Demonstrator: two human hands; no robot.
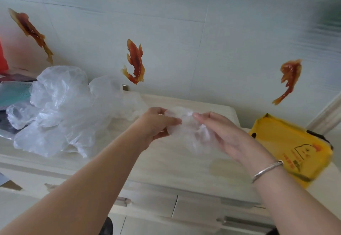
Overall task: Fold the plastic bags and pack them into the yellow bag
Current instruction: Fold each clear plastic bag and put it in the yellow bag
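- Left hand (156, 124): fingers and thumb curled, pinching the left edge of a small clear plastic bag (186, 126), held up over the cabinet top (166, 161).
- Right hand (227, 135): fingers fairly straight, fingertips (198, 116) on the bag's upper right edge; the rest of the bag drapes over the palm side. Whether the thumb clamps it, can't tell – hidden behind the film and blurred.
- Bag sits directly between the two hands, crumpled, partly bunched; it touches both. Can't tell any fold lines, too translucent.
- Silver bangle (267, 170) on the right wrist.
- Pile of loose clear plastic bags (60, 109) lies on the cabinet top to the left of the left hand, near it but not touched; one thin sheet from the pile reaches toward the left hand's knuckles, contact unclear.
- Yellow bag (289, 146) lies flat to the right of the right hand, beyond the wrist, apart from both hands; dark handle at its far corner, printed logo facing up.
- Beyond the hands: tiled wall (184, 32) with three orange fish stickers (134, 61).
- Below the forearms: drawer fronts (193, 207) of the cabinet.
- Far left of the pile: teal and dark items, too blurred to identify.
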